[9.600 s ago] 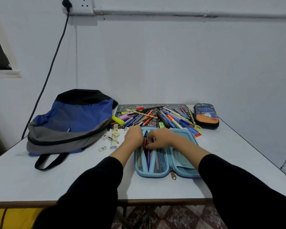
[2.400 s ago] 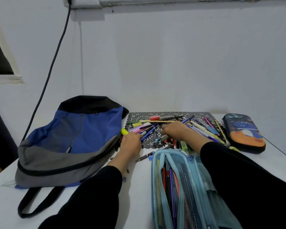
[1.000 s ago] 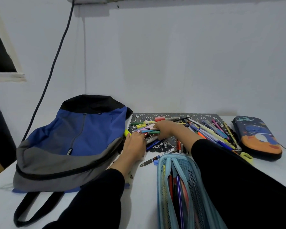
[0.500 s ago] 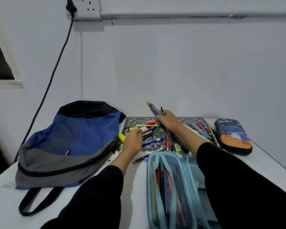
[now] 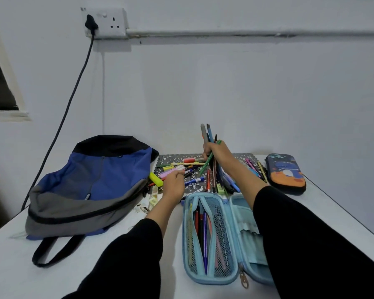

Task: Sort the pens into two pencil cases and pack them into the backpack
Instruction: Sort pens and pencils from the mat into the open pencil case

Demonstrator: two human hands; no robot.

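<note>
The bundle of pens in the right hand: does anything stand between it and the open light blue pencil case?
Nothing visible does. The right hand holds the bundle of pens above the mat; the light blue pencil case lies open nearer, with only loose pens between.

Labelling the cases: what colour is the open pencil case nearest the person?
The open pencil case is light blue; head view.

pens (image 5: 194,180): loose heap | light-blue case (image 5: 244,214): open | dark case (image 5: 285,172): closed, right | backpack (image 5: 99,182): flat, left
</note>
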